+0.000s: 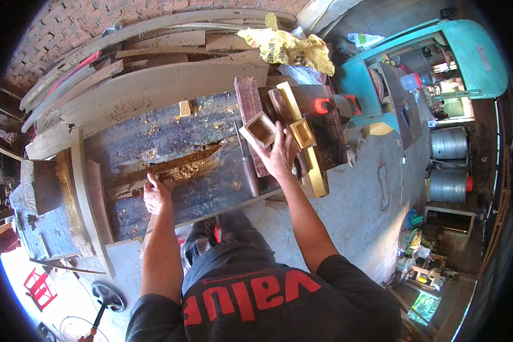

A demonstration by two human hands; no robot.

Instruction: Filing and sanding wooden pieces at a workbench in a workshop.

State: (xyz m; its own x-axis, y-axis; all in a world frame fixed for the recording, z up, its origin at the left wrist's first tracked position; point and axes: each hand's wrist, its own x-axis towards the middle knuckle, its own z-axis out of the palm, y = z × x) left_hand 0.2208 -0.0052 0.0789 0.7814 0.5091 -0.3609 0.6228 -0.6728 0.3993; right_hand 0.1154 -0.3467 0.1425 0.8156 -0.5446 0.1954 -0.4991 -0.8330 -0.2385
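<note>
On the right half of the dark, worn workbench (171,137), my right hand (280,153) grips a small open-topped wooden box (262,129), thumb and fingers on its sides. A second, smaller wooden box (303,133) stands just right of my fingers, by a pale yellow wood strip (318,174). Beneath and beyond the held box lies a reddish-brown wood block (246,94). A chisel (248,171) with a dark handle rests to its left. Near the bench's front edge, my left hand (155,195) is closed with curled fingers; whatever is in it stays hidden.
Shavings fill a long hollow (194,162) in the bench top. A small wood block (184,108) sits at the back. Boards (154,85) lean along the brick wall, with a yellow sack (290,48) on them. A turquoise machine (473,57) stands far right, metal drums (450,185) beyond.
</note>
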